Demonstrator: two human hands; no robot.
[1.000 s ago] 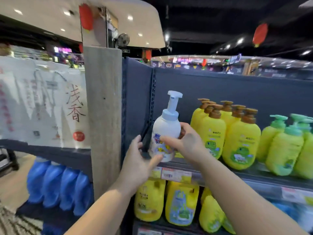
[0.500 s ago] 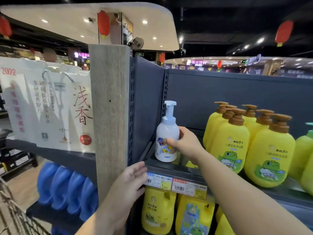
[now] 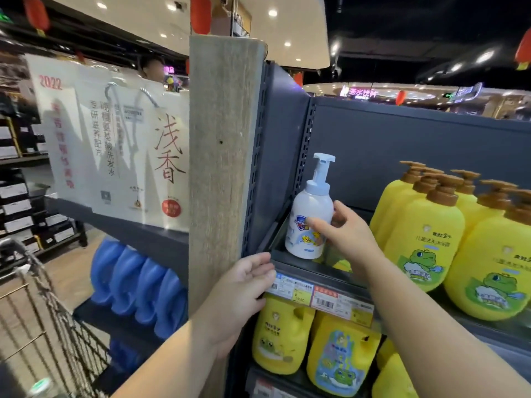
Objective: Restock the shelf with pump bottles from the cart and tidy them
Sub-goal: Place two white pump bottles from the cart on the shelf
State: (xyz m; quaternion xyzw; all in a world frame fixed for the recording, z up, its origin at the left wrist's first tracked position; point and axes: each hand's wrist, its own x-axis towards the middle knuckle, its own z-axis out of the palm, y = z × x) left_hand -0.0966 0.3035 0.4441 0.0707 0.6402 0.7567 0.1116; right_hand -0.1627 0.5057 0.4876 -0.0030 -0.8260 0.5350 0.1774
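Observation:
A white pump bottle [image 3: 309,214] with a blue label stands upright at the far left end of the dark shelf [image 3: 313,271]. My right hand [image 3: 344,234] wraps its right side, thumb across the front, fingers behind. My left hand [image 3: 244,285] hangs lower, empty, fingers loosely spread, just in front of the shelf's left front corner and the price tags [image 3: 321,297]. Part of the wire cart [image 3: 43,320] shows at the bottom left.
Yellow pump bottles with brown caps [image 3: 431,237] fill the shelf to the right of the white one. A wooden post [image 3: 221,168] borders the shelf on the left. Yellow jugs [image 3: 283,337] sit on the shelf below, blue bottles [image 3: 138,285] lower left.
The white bottle went from both hands in the air to standing on the shelf's left end. My left hand let go and dropped to the shelf corner. The view moved closer.

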